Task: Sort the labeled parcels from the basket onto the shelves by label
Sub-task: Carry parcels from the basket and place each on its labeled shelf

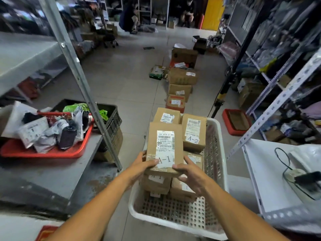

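A white perforated basket (215, 171) stands on the floor in front of me with several brown cardboard parcels in it. The top parcel (165, 134) bears a shipping label and a white tag reading A-1. My left hand (144, 165) grips its near left corner, thumb on top. My right hand (189, 174) holds its near right corner, fingers spread. Behind it to the right lies a parcel tagged A-2 (193, 133). Another labelled parcel (167, 116) lies at the basket's far end. More parcels lie underneath, partly hidden.
A grey metal shelf (52, 171) on my left carries a red tray (52, 152) of bagged goods; a black crate (112, 119) sits behind its upright. A white shelf (271, 180) stands on my right. Boxes line the floor ahead (182, 76). Two people crouch far back.
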